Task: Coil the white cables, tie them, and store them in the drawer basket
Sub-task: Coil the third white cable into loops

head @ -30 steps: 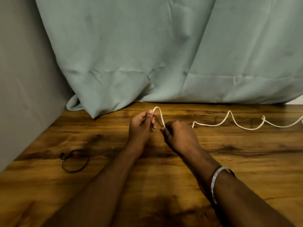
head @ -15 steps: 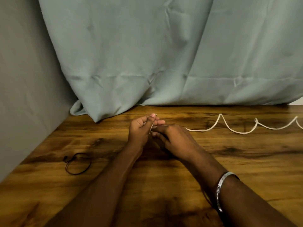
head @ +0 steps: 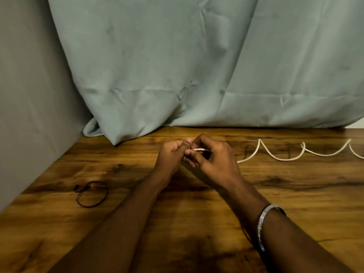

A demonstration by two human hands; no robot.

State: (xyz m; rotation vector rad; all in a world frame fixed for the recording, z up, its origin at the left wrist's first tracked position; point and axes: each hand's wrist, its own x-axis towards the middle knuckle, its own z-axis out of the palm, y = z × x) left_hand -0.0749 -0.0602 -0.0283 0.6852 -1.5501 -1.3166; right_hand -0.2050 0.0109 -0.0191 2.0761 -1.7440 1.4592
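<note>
Dim warm light, soft shadows under both arms, edges bowed

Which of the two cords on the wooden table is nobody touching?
The thin black cord loop, lying alone left of the arms. The white cable is pinched between the left hand and right hand, trailing off right.

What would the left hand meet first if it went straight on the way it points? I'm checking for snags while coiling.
The left hand points away from the person, toward the curtain; only bare table lies between, though depth is unclear.
</note>
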